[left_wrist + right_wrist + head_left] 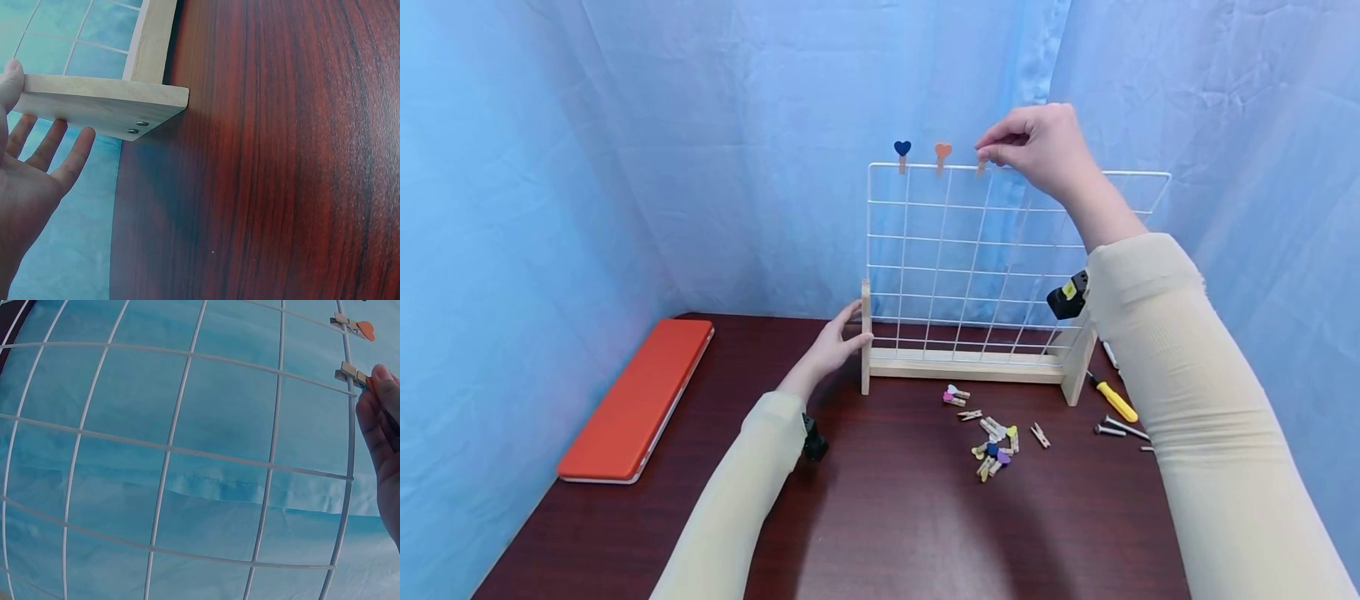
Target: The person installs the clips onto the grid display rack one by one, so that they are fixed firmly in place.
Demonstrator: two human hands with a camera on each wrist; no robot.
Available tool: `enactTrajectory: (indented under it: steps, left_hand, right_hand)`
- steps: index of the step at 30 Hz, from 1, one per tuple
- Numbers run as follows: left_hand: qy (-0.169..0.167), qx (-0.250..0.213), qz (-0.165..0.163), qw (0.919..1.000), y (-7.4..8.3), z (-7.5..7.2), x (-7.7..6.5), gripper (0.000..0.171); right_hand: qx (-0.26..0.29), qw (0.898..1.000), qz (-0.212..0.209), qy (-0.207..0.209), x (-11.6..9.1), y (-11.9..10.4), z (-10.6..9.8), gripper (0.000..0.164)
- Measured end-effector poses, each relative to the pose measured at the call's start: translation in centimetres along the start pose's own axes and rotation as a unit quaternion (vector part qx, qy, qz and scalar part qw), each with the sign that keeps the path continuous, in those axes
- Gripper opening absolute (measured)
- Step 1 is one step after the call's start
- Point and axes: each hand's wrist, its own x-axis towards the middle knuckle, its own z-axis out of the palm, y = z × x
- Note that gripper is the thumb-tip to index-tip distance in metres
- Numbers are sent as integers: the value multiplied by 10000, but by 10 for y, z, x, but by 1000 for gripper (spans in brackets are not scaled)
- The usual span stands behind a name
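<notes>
right grip (1043, 152) pinches clothespin (981, 168); left grip (832, 345) spread against rack (966, 368); flat orange case (638, 402) closed

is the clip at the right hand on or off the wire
On: in the right wrist view, the clip straddles the top wire, the right hand pinching its end.

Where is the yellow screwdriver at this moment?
In the head view, the yellow screwdriver lies on the table, just right of the wooden stand, near the screws.
</notes>
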Motion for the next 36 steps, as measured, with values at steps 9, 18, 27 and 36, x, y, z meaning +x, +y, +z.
enactTrajectory:
  steps: [9, 18, 27, 36]
  left_hand:
    - [-161, -154, -22, 9997, 21, -2, -8, 67]
    - [-162, -107, -5, 9998, 37, 0, -16, 67]
    - [-119, -173, -28, 9998, 37, -2, -20, 68]
    - [-113, -107, 16, 9999, 36, -5, -22, 68]
  right_hand:
    - [155, 9995, 283, -36, -12, -9, -10, 34]
    - [864, 9903, -1022, 385, -77, -3, 29, 33]
    - [835, 9862, -927, -1085, -171, 36, 126, 29]
    - [972, 9709, -252, -2175, -227, 72, 189, 25]
